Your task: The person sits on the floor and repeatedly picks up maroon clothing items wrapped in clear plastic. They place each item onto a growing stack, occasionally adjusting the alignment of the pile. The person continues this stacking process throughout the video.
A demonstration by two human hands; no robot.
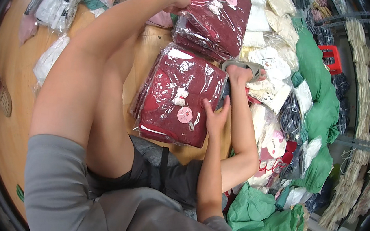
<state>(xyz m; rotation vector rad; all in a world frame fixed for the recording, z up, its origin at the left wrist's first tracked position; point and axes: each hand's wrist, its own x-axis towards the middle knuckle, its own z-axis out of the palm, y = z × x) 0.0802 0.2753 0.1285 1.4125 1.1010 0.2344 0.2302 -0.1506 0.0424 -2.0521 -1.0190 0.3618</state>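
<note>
Two stacks of folded dark red knit garments in clear plastic bags lie in front of me. The near stack (pixel 165 84) has a white figure and a round pink tag on its top pack. At the far stack, my left hand (pixel 178 3) reaches out and is closed on the left edge of the top bagged garment (pixel 208 25); some of its fingers are hidden. That pack has a similar white figure and pink tag. My right hand (pixel 216 116) is open at the right edge of the near stack, thumb and fingers apart, fingertips close to the plastic.
White and cream bagged garments (pixel 272 57) pile up on the right, beside a long green bundle (pixel 320 96). Green sacking (pixel 269 217) lies near my right side. A red crate (pixel 330 58) and stacked shelves (pixel 355 129) stand farther right. More bagged clothes (pixel 57 5) lie at the far left.
</note>
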